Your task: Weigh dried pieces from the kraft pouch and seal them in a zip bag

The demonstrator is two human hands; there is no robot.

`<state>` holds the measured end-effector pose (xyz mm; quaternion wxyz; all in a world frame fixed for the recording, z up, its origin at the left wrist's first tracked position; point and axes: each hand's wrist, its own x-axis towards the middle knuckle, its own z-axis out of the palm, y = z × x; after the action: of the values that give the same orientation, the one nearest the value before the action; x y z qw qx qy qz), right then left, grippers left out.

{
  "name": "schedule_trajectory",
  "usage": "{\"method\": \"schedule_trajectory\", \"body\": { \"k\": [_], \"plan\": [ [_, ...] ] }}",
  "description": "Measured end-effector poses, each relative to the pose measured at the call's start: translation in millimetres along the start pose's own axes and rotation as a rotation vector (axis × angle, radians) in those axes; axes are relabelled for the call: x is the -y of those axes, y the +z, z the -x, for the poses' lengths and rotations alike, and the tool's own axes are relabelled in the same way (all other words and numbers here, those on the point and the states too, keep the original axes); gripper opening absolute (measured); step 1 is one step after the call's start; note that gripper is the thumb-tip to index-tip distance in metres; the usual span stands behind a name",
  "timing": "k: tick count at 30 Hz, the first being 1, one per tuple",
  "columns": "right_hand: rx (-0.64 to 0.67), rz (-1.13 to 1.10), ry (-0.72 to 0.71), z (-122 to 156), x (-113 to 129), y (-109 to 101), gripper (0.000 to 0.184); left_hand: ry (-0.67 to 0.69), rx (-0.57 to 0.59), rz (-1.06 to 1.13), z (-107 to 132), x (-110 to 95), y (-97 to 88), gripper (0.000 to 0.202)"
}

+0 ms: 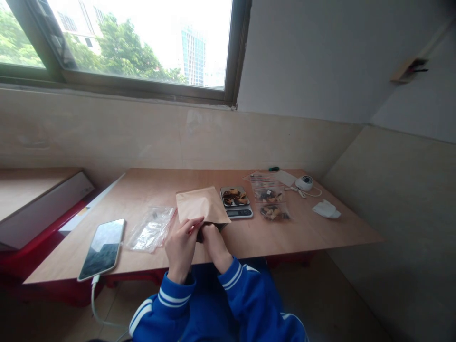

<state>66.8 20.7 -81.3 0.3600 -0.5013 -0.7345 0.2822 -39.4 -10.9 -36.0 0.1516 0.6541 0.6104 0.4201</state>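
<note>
Right, down at the fingertips: the left hand (183,243) has its fingers curled in, the tips pinched on the near edge of a flat tan kraft-paper pouch (201,204). The right hand (214,243) is pressed in close beside it, the two hands touching. Its fingertips disappear into the dark mouth of the pouch, so I cannot tell how far they are closed. The pouch lies flat on the light wooden tabletop (320,232), its near edge at the hands and its far end pointing towards the wall. Both wrists come out of blue sleeves with white stripes.

Just beside the pouch on the person's right sits a small silver digital scale (236,203) with brown and dark dried pieces heaped on its pan. Next over is a row of clear zip bags (272,203) holding similar dried pieces. Beyond those are a round white gadget with a cord (305,182), a crumpled white object (326,209) and, near the wall, a green pen (273,169).

Swinging to the person's left, an empty-looking clear plastic bag (151,229) lies near the pouch. Further out is a smartphone with a white cable (103,248), screen up, at the table's near edge.
</note>
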Motion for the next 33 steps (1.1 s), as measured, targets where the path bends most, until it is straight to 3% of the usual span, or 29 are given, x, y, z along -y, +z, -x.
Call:
{"method": "schedule_trajectory", "body": {
  "k": [4,9,12,14,18,20,23,28,33],
  "plan": [
    [-0.041,0.122,-0.034,13,12,-14,0.035,0.014,0.004,-0.001,-8,-3,-2.6,0.021],
    [-0.104,-0.061,-0.140,45,23,-43,0.031,-0.015,-0.042,-0.019,-9,-6,-4.8,0.018],
    [-0.130,-0.210,-0.183,61,16,-72,0.023,-0.023,-0.091,-0.011,-5,-4,-2.5,0.017],
    [-0.211,-0.239,-0.164,59,-1,-96,0.021,-0.030,-0.120,0.004,-2,-3,0.9,0.017],
    [-0.402,-0.009,-0.108,18,-62,-141,0.022,-0.024,-0.119,0.012,7,-3,5.6,0.018],
    [-0.412,0.205,0.001,-14,-92,-157,0.025,-0.016,-0.101,-0.001,11,-3,4.1,0.018],
    [-0.375,0.266,0.059,-58,-126,-170,0.026,-0.031,-0.105,-0.014,15,-2,-1.9,0.019],
    [-0.301,0.309,0.107,-100,-153,-168,0.026,-0.051,-0.105,-0.006,20,0,-11.0,0.020],
    [-0.235,0.309,0.113,-107,-159,-168,0.028,-0.036,-0.110,0.010,22,1,-13.8,0.021]
  ]
}}
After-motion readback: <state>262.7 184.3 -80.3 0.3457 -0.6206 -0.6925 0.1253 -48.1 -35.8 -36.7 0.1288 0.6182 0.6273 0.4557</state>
